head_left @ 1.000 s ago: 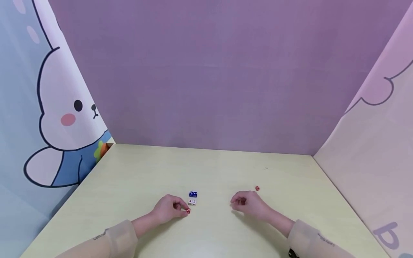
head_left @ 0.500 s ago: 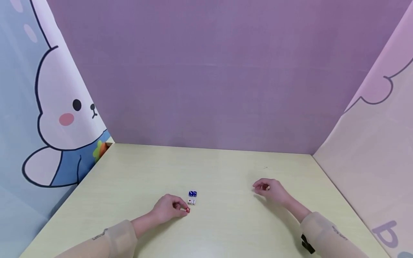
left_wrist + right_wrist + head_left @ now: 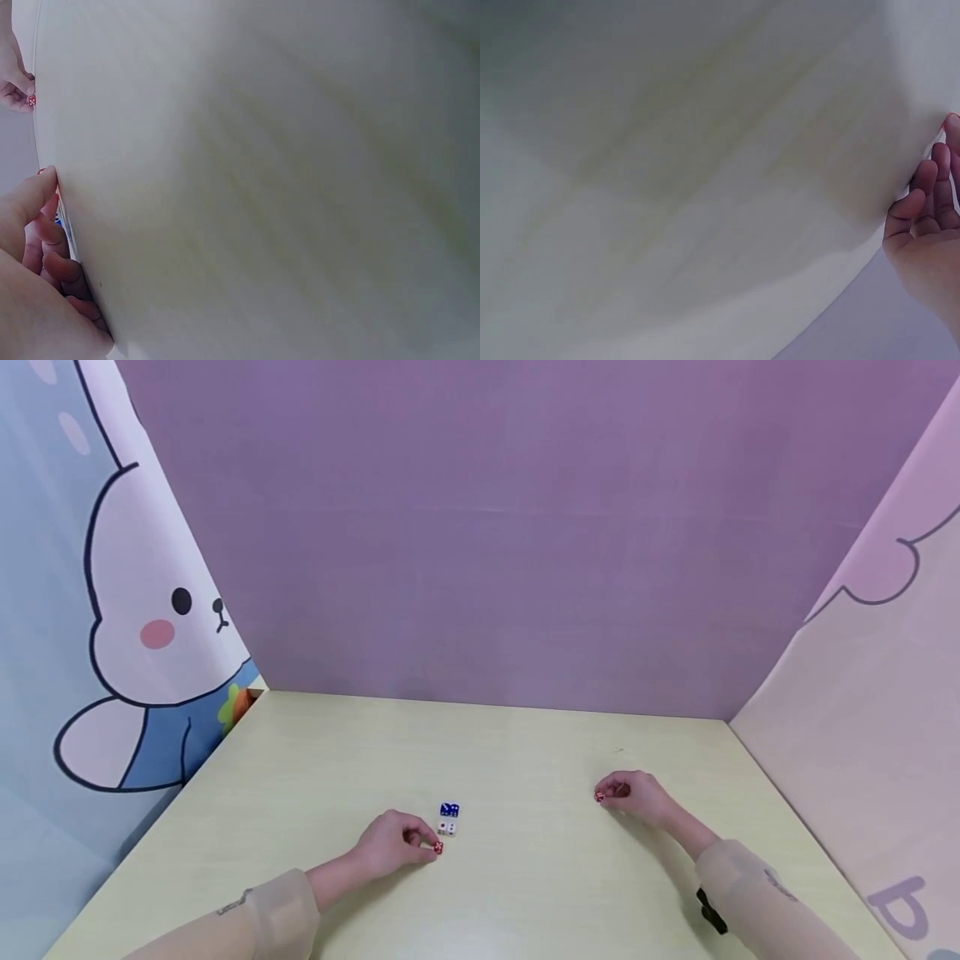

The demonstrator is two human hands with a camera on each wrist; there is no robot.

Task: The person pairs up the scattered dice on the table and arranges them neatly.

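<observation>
In the head view my left hand (image 3: 392, 845) pinches a red die (image 3: 438, 847) between thumb and fingertip, low over the table. Just beyond that die stand two white dice (image 3: 447, 829) side by side, with two blue dice (image 3: 449, 810) behind them. Farther right, my right hand (image 3: 637, 797) pinches a second red die (image 3: 599, 797) at its fingertips. The left wrist view also catches this red die (image 3: 31, 100) in the distant right hand. The right wrist view mostly shows curled fingers (image 3: 924, 180); its die is almost wholly hidden.
A pale wooden table (image 3: 517, 893) lies under both hands. Behind it rises a purple cloth wall (image 3: 480, 543). Printed cloth panels close off the left side (image 3: 45, 843) and right side (image 3: 885, 710).
My right hand has moved right and slightly away to the lone red die and now pinches it. The left hand has stayed in place with its red die.
</observation>
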